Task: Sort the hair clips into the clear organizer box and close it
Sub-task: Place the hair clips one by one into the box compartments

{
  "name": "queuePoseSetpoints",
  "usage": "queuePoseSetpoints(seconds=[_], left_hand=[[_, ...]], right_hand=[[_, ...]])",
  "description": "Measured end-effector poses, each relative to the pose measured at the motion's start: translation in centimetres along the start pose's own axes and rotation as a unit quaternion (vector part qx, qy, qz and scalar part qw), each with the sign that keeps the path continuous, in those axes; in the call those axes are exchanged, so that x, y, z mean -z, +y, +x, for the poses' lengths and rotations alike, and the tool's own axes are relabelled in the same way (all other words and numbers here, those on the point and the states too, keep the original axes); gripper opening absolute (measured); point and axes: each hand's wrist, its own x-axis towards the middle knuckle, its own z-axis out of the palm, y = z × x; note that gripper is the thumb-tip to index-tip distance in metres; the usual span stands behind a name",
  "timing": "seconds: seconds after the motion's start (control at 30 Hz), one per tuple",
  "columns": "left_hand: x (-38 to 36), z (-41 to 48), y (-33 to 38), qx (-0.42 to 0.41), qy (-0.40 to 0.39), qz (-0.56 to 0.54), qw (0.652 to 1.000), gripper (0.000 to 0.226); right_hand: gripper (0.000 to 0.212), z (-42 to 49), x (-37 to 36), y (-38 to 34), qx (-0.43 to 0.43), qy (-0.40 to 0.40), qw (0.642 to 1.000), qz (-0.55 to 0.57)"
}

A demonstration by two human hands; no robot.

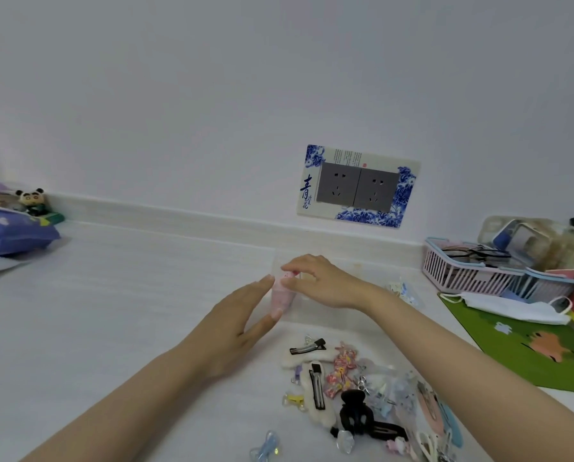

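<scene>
Pink hair clip (283, 296), long axis running toward the wall, narrower far end under the fingertips; pale pink, speckled. It sits inside the clear organizer box (315, 315) on the tabletop (112, 311). Right hand (319, 281) pinches its far end; left hand (239, 331) open, flat beside it

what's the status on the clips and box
Right hand pinching pink clip over box; left hand open beside it. Clip pile unsorted. Nothing blocking.
</scene>
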Motion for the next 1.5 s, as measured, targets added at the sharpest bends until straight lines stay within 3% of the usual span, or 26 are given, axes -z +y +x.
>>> queuePoseSetpoints(seconds=[0.17,0.23,0.3,0.43,0.7,0.8,0.97,1.1,1.17,1.27,1.4,1.5], left_hand=[[0.6,-0.2,0.6,-0.042,0.053,0.027,0.997,0.070],[0.7,-0.2,1.1,-0.075,0.086,0.027,0.993,0.055],[0.5,-0.3,1.9,-0.092,0.063,0.009,0.994,0.045],[-1.6,-0.6,2.3,-0.044,-0.063,0.040,0.996,0.030],[-2.4,-0.1,3.2,0.013,-0.043,0.054,0.998,0.012],[-2.1,0.0,3.6,0.003,0.006,-0.022,1.000,0.009],[-2.2,-0.1,6.5,0.018,0.047,-0.232,0.971,0.010],[-3.1,0.6,8.9,0.009,0.060,-0.302,0.951,0.012],[-3.4,1.4,9.5,-0.020,0.065,-0.276,0.959,0.012],[-3.8,2.7,9.2,-0.077,0.079,-0.110,0.988,0.028],[-5.4,3.3,6.6,-0.106,0.046,0.104,0.988,0.065],[-6.4,3.4,5.1,-0.116,0.016,0.160,0.980,0.077]], right_hand=[[0.029,-4.7,1.0,0.6,0.057,0.106,0.989,0.091],[0.022,-7.2,1.2,0.7,0.077,0.137,0.981,0.116],[0.018,-9.5,0.8,1.1,0.076,0.128,0.980,0.135],[0.017,-12.4,-0.8,2.4,0.049,0.089,0.984,0.143],[0.020,-13.4,-2.2,2.8,0.007,0.092,0.977,0.191],[0.025,-13.2,-2.1,2.7,0.005,0.114,0.964,0.241],[0.023,-12.7,-0.8,2.1,0.007,0.181,0.895,0.408],[0.020,-12.8,0.5,2.3,-0.011,0.211,0.849,0.484],[0.017,-12.7,1.6,2.9,-0.014,0.223,0.834,0.505],[0.016,-11.9,4.4,4.4,-0.023,0.263,0.833,0.486],[0.011,-9.7,7.4,7.4,-0.056,0.280,0.884,0.370],[0.013,-7.9,7.7,9.2,-0.069,0.252,0.915,0.308]])
